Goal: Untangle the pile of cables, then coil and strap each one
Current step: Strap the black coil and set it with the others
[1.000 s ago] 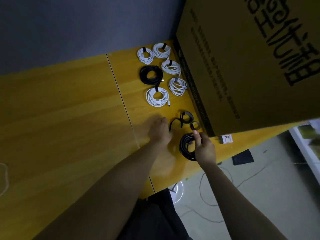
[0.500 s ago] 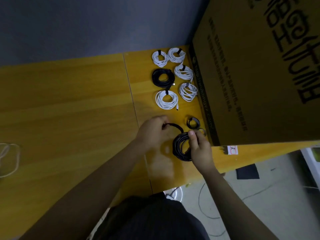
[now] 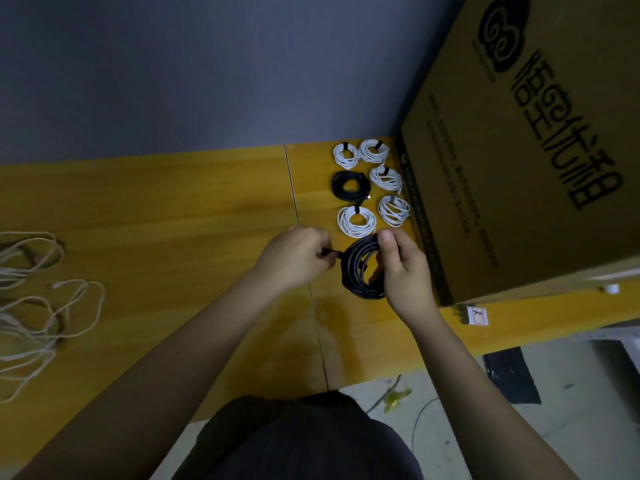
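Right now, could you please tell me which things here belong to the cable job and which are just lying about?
Part of the job:
black coiled cable, held by right hand
thin black strap, pinched by left hand
loose white cables
five strapped white coils
strapped black coil

Lying about:
large brown cardboard box
small white label

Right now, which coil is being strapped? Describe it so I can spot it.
Start at the big cardboard box on the yellow table. Beside its near corner lies a black coil, gripped by the right hand. Unlike the finished black coil farther back, it is held.
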